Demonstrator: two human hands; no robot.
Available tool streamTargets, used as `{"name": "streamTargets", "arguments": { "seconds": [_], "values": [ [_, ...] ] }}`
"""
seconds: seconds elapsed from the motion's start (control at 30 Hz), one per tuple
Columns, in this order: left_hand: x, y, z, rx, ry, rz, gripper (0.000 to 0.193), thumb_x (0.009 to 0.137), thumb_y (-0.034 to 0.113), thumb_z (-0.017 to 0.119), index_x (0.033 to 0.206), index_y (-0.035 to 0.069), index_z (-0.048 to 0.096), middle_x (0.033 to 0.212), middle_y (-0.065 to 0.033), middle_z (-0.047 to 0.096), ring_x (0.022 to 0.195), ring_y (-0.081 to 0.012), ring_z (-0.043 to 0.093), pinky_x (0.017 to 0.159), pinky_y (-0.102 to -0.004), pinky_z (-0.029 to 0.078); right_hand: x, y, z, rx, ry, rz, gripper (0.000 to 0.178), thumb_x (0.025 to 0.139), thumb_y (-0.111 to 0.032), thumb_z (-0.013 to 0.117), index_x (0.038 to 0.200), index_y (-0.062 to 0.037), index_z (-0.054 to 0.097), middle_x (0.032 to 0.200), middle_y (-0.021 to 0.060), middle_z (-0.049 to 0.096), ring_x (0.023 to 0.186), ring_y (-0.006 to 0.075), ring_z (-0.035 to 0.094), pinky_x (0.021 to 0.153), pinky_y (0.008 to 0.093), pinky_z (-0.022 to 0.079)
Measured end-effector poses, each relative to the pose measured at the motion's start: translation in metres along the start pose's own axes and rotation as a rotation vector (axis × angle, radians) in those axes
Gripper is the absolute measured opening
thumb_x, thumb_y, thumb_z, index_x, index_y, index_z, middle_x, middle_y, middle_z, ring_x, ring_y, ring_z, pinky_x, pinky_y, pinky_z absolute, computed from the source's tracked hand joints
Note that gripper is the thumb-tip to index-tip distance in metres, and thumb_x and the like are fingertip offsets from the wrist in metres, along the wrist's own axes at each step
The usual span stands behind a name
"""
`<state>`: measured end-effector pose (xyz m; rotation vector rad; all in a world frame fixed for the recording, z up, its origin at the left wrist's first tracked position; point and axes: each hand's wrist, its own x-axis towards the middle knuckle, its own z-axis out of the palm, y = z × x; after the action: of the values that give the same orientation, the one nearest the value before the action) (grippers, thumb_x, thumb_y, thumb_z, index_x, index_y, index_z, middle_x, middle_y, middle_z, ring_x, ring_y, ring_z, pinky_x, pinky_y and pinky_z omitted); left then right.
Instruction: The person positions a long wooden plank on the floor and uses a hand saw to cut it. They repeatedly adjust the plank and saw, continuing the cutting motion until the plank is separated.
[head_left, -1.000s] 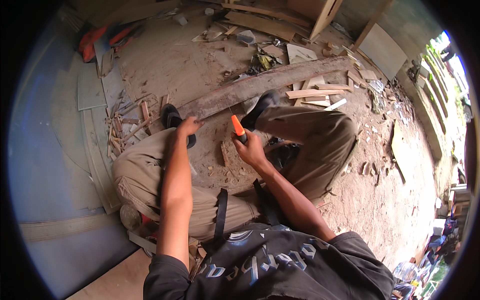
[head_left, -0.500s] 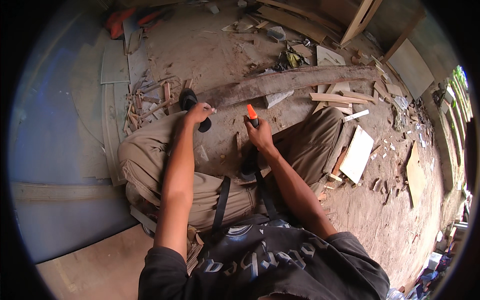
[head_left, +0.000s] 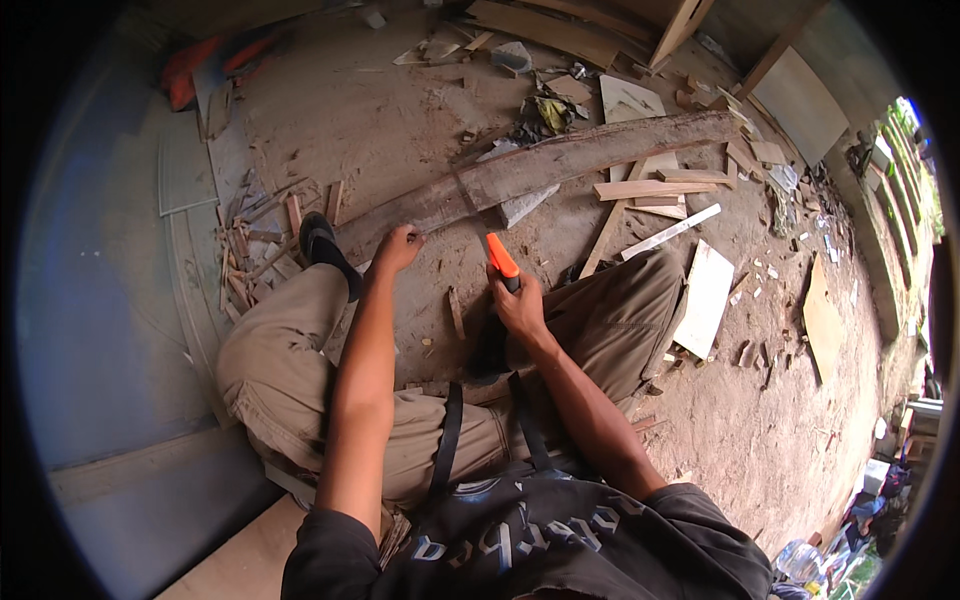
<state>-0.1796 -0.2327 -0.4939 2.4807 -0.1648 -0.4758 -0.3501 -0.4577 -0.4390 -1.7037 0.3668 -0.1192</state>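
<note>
Nearest the camera, the seated person's khaki-trousered legs (head_left: 300, 370) are spread on the dirt, with the long rough brown log (head_left: 540, 170) lying across the ground just beyond the knees. The right hand (head_left: 520, 305) is clenched around the orange-handled tool (head_left: 502, 262), handle end pointing up toward the log; whatever blade it has is hidden, so what kind of tool it is cannot be told. The left hand (head_left: 397, 248) rests with fingers curled on the near end of the log, pressing rather than lifting it. A black shoe (head_left: 322, 245) sits just left of that end.

The log looks heavy, stiff and rough-barked, unlikely to slip; it is best steadied from above at the near end, where the left hand is. The tool looks light and should be held firmly by the orange grip.

Beyond the log lie pale wooden offcut slats (head_left: 650, 190), and right of it a flat pale board (head_left: 706, 296). Splinters (head_left: 255, 220) litter the ground left of it.
</note>
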Motion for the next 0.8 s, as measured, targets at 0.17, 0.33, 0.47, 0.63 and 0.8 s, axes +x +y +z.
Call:
{"name": "streamTargets", "arguments": {
  "seconds": [0.17,0.33,0.47,0.63,0.8],
  "values": [
    [0.03,-0.029,0.0,0.092,0.09,0.029,0.044,0.089,0.035,0.063,0.122,0.007,0.06,0.121,-0.0178,0.062,0.114,-0.0364,0.057,0.095,-0.0438,0.046,0.031,-0.012,-0.021,0.053,0.286,-0.103,0.028,0.091,-0.022,0.067,0.085,0.0031,0.058,0.057,0.0057,0.047,0.057,0.0084,0.043,0.052,0.0298,0.04],
    [0.071,0.019,0.013,0.244,0.048,0.029,0.057,0.09,0.036,0.062,0.138,0.01,0.045,0.142,-0.0167,0.045,0.131,-0.0348,0.042,0.106,-0.0468,0.036,0.081,0.003,-0.057,-0.176,0.545,-0.085,0.031,0.091,-0.027,0.067,0.089,0.004,0.06,0.061,0.014,0.058,0.058,0.011,0.05,0.054,0.0322,0.043],
    [0.123,0.045,0.042,0.297,0.069,0.136,0.066,0.09,0.043,0.059,0.143,0.01,0.037,0.147,-0.0154,0.037,0.136,-0.0341,0.034,0.109,-0.0516,0.03,0.102,0.026,-0.073,-0.149,0.625,-0.006,0.032,0.091,-0.028,0.066,0.088,0.0029,0.061,0.062,0.0117,0.059,0.057,0.0117,0.055,0.055,0.0312,0.044],
    [0.186,0.052,0.076,0.4,0.019,0.026,0.075,0.092,0.05,0.053,0.15,0.012,0.026,0.152,-0.0167,0.032,0.138,-0.0365,0.033,0.11,-0.0526,0.03,0.099,0.022,-0.049,0.232,0.584,0.029,0.028,0.093,-0.026,0.065,0.085,0.0011,0.061,0.063,0.0004,0.057,0.059,0.007,0.054,0.055,0.0261,0.045],
    [0.21,0.036,0.085,0.342,-0.107,-0.023,0.077,0.091,0.051,0.055,0.147,0.006,0.029,0.142,-0.0234,0.043,0.129,-0.0398,0.044,0.107,-0.0472,0.035,0.097,-0.007,-0.031,0.356,0.608,0.064,0.028,0.093,-0.024,0.065,0.083,0.0013,0.059,0.065,0.0001,0.058,0.059,0.0074,0.056,0.055,0.0257,0.046]
  ]
}}
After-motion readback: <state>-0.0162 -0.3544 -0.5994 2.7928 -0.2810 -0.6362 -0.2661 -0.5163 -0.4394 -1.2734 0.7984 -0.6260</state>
